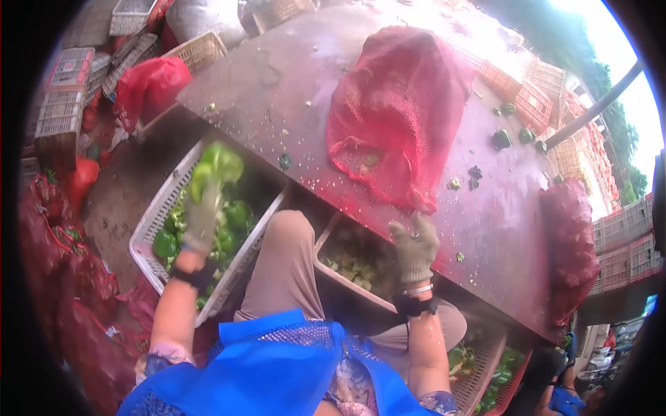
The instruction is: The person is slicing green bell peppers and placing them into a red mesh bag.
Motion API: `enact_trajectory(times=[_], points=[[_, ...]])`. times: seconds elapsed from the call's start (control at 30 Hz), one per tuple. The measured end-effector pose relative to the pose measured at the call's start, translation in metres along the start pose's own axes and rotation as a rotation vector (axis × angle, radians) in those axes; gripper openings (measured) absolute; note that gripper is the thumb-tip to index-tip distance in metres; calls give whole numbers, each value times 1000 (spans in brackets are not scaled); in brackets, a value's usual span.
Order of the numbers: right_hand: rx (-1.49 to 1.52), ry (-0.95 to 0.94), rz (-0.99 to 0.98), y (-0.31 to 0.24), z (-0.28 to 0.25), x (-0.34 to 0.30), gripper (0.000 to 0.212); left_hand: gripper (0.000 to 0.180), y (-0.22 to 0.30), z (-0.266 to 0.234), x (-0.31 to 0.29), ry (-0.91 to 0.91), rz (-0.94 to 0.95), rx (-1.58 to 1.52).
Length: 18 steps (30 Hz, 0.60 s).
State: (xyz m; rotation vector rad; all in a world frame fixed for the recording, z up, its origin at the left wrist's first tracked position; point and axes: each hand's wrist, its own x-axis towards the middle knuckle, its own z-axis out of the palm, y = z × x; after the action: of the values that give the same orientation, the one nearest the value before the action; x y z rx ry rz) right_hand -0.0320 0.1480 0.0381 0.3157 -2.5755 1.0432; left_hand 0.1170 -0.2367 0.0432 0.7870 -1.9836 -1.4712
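- The left hand (202, 220), gloved and over the far half of the white crate (148, 225), appears to hold a glossy, lobed green pepper (220, 165); blur hides the exact grip.
- The right hand (416, 244), in a knitted glove, hangs by the worktop's (291, 76) near edge, fingers loosely bent, nothing seen in it.
- Judging by what lies here, the work is partway: rounded peppers (165, 244) already heap the slatted plastic crate, pale ragged scraps (354, 269) fill the middle bin, and a few loose peppers (501, 139) remain toward the worktop's right edge.
- The red mesh sack (402, 111) lies slack and wrinkled, mouth toward the near edge, seemingly almost emptied.
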Motion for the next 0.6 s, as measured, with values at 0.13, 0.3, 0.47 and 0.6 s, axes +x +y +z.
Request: enact_trajectory(times=[0.13, 0.3, 0.47, 0.6], points=[[-79, 327, -332, -5, 25, 65, 83, 68, -31, -81, -47, -237, -85, 965], [-156, 81, 24, 3, 54, 118, 61, 45, -12, -40, -31, -92, 109, 675], [228, 217, 252, 91, 54, 151, 25, 37, 96, 146, 8, -509, 537, 359], [698, 147, 360, 23, -5, 160, 19, 37, 119, 290, 18, -945, 651, 536]])
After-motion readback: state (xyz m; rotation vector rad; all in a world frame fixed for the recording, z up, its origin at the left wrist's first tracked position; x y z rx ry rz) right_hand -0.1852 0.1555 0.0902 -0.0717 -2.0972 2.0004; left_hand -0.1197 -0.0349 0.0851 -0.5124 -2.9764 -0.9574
